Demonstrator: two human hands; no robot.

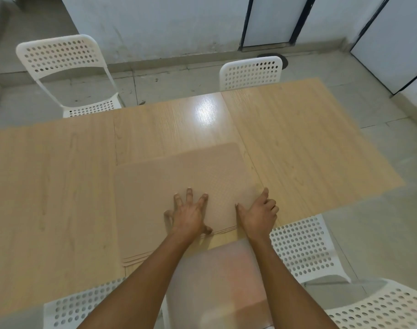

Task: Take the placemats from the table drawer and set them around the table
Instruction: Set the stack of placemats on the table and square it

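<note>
A stack of several beige placemats (pixel 169 176) lies flat on the light wooden table (pixel 48 186), near its front edge. My left hand (pixel 189 214) rests palm down on top of the stack with fingers spread. At the stack's right front corner, my right hand (pixel 258 211) has its thumb on top and its fingers curled around the edge of the mats. The drawer is not visible.
White perforated chairs stand around the table: one at the far left (pixel 62 67), one at the far side (pixel 251 72), one at the near right (pixel 302 245), others at the bottom corners (pixel 381 309). Grey floor and white wall panels lie beyond.
</note>
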